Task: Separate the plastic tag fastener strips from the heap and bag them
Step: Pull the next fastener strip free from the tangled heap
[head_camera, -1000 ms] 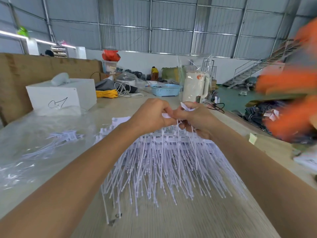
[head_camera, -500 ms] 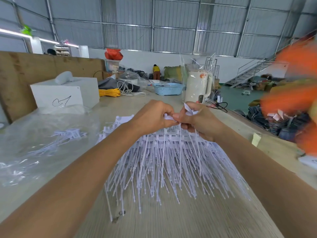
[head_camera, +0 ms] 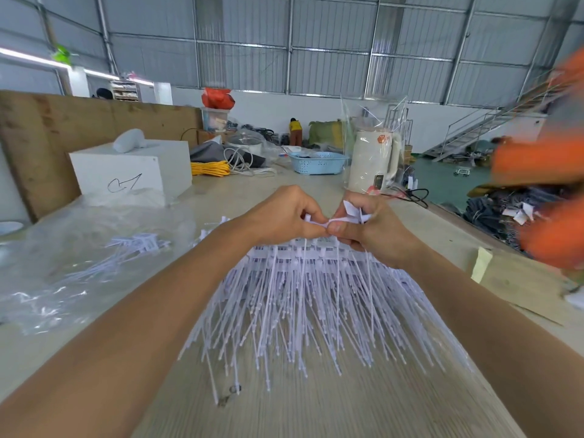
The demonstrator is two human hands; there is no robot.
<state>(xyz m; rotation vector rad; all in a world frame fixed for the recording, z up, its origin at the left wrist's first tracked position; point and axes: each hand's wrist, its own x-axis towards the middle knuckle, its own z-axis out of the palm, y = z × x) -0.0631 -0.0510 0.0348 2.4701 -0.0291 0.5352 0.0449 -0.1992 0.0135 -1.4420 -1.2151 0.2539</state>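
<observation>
Pinching the same small white paper band (head_camera: 343, 218) between them, the left hand (head_camera: 286, 216) and the right hand (head_camera: 373, 230) work at mid-table, fingers curled tight on it just above the heap of tag fastener strips (head_camera: 309, 298). The heap lies fanned on the table (head_camera: 316, 415), its stiff bar ends under the hands and its thin filaments spreading toward the near edge. These strips look light, springy and prone to snagging on one another, so the sensible hold is the solid bar end, not the filaments, which would bend and tangle. A clear plastic bag (head_camera: 57, 279) lies flat toward the left edge, with a few strips (head_camera: 136, 248) resting there. Room to the left looks open; at the right edge, a blurred orange shape (head_camera: 543, 191) crowds the space.
</observation>
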